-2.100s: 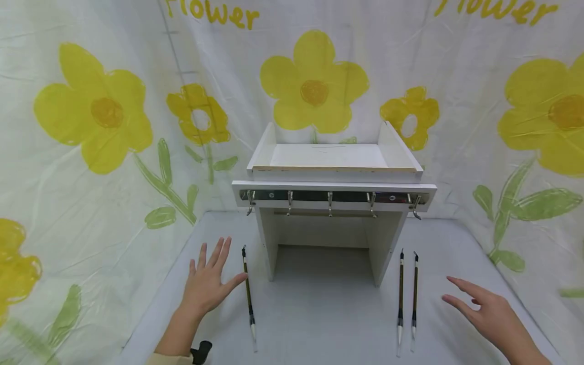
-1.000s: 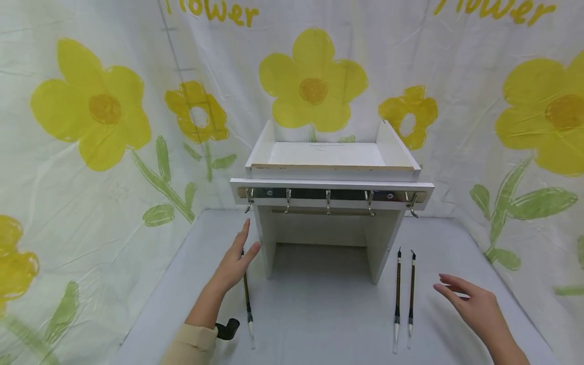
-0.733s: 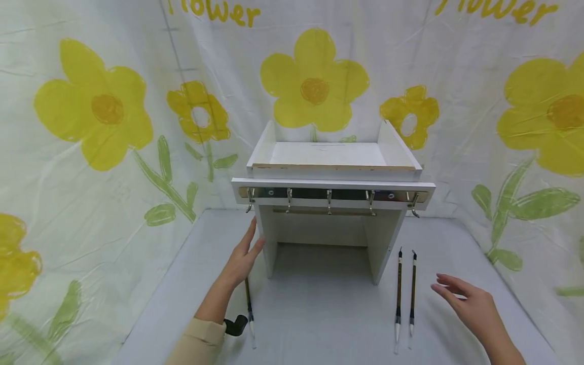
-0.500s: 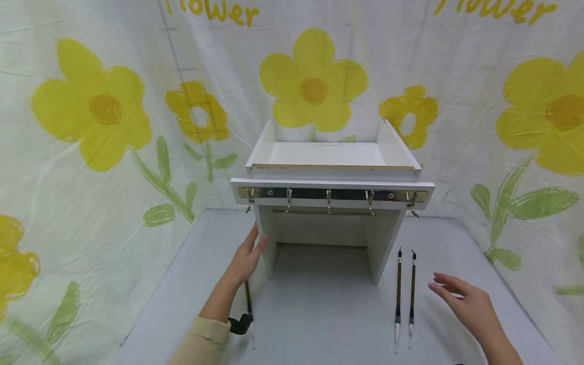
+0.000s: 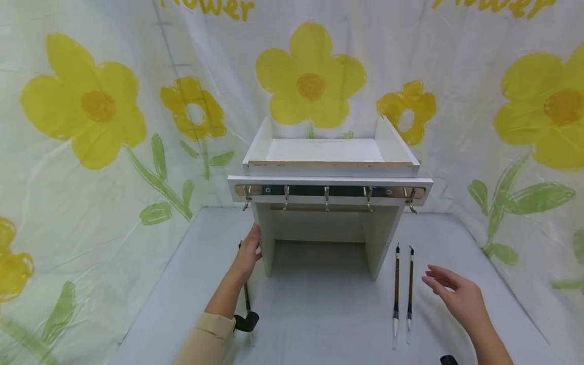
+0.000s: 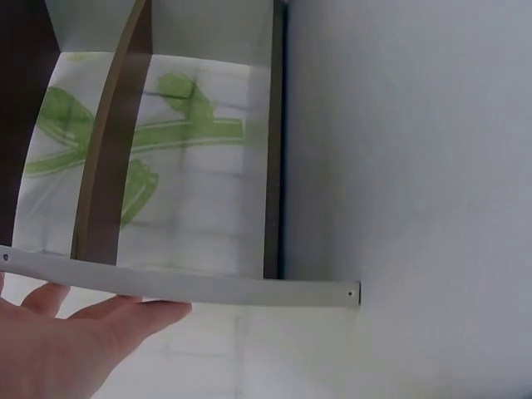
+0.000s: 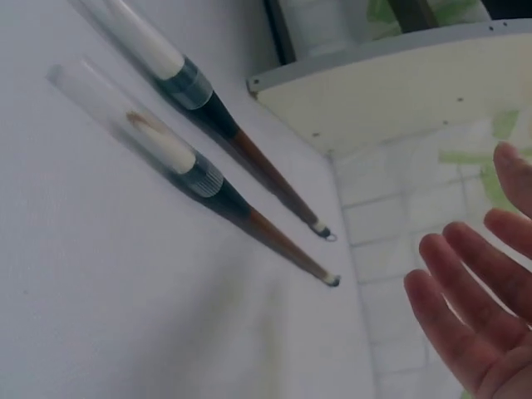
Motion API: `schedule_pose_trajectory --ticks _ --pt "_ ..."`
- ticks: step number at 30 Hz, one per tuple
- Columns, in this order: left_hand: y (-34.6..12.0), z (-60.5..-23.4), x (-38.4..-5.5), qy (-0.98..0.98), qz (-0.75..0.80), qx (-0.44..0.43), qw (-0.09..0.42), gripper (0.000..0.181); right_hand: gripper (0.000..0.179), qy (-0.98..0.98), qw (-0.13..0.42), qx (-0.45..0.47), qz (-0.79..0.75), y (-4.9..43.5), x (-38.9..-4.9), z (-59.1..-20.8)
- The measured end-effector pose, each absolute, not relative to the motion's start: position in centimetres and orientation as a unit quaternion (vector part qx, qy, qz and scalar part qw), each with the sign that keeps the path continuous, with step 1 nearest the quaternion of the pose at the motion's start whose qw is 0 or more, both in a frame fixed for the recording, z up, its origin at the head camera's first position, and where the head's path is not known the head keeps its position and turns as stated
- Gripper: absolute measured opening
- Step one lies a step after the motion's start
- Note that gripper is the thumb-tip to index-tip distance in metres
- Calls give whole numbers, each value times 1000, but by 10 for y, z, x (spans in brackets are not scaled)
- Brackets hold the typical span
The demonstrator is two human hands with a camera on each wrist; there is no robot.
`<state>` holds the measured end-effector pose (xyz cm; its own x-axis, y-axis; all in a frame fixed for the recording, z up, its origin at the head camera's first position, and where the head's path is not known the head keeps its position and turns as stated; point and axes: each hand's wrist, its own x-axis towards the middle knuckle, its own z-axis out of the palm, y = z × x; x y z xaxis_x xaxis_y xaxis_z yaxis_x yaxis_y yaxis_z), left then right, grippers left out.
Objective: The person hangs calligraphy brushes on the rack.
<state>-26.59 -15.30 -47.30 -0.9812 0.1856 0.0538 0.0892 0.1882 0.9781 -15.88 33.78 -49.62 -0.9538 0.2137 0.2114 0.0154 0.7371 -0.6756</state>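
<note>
A white wooden rack (image 5: 330,182) stands on the table, with several silver hooks (image 5: 326,197) along its front rail. At the outer face of the rack's left side panel (image 5: 264,243) is my left hand (image 5: 245,257), fingers fairly straight. In the left wrist view its fingertips (image 6: 158,314) lie right at the panel. Beneath that arm lies a writing brush (image 5: 247,296), partly hidden. Two more brushes (image 5: 396,289) (image 5: 410,289) with clear tip caps lie to the right of the rack. Beside them my right hand (image 5: 458,296) hovers, fingers loosely bent, holding nothing.
A white cloth (image 5: 219,66) painted with yellow flowers hangs behind and to both sides of the table (image 5: 319,314). The rack has an open upper tray (image 5: 325,151) and an open space below. Black wrist mounts (image 5: 246,322) sit on both arms.
My left hand has moved forward and right, from above the left brush to the rack's left side panel. My right hand has shifted slightly left. The rack and brushes stay in place.
</note>
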Motion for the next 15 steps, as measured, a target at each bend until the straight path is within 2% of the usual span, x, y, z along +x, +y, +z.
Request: schedule_pose_trajectory --ticks 15 --pt "-148 -472 -268 777 628 46 27 81 63 -889 78 -121 435 331 -172 -510"
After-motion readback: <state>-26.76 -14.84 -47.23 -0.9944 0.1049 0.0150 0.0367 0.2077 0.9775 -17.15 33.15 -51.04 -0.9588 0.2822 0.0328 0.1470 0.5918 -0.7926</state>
